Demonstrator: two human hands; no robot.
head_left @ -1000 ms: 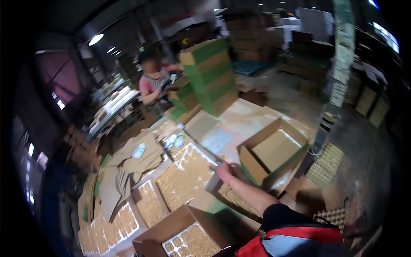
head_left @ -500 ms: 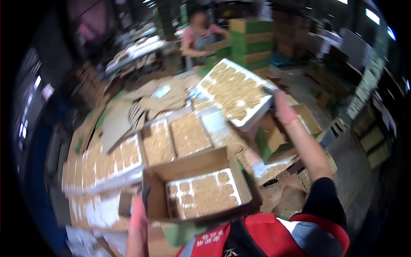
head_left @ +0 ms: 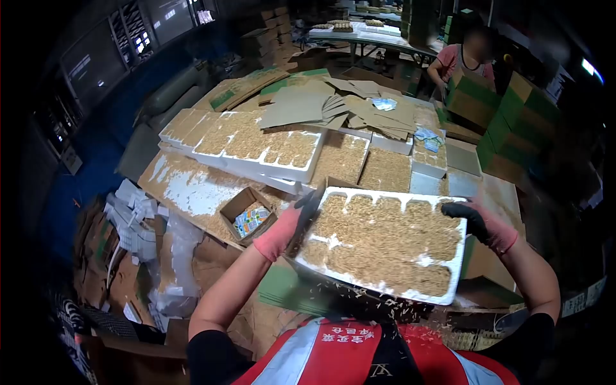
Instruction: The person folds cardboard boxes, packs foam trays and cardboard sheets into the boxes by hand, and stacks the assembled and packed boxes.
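Head view shows the white tray [head_left: 391, 240] over the carton [head_left: 339, 286], right hand [head_left: 484, 226] with fingers curled on its rim, left hand [head_left: 287, 224] at the carton's side, grip unclear; tilting or uneven support could spill loose filling [head_left: 391, 303] over the near edge.

Worktable [head_left: 191, 196]: bare surface at near left is tan with white patches, and a small open carton [head_left: 226, 213] of printed packets sits at the near edge. White foam trays [head_left: 290, 172] filled with tan chaff run across the middle, left ones stacked. Flattened boxes [head_left: 249, 88] lie along the far left side, a grey-brown board [head_left: 463, 158] right of the trays, a green-and-brown box stack [head_left: 513, 131] at far right.
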